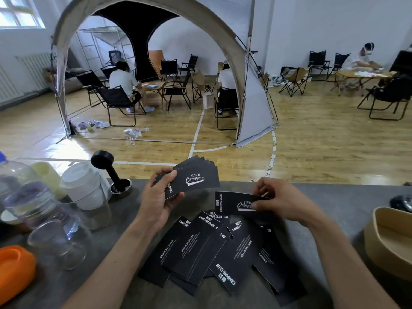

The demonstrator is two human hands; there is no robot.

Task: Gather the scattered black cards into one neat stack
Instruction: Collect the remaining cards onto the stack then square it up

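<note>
The left hand [160,195] holds a fanned stack [191,178] above the scattered cards [214,246], fingers curled round it. Right of the stack, the right hand [283,202] pinches one card [234,202] just above the counter [334,197].

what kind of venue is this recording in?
Likely an indoor sports hall set up as a camping-themed café or event: wooden floor with white court lines, a tent arch, folding camp chairs, and black cards printed "Camping Club, Drink & Coffee".

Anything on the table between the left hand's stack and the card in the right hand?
Head view: only bare grey table between the stack and the card; loose cards lie nearer.
</note>
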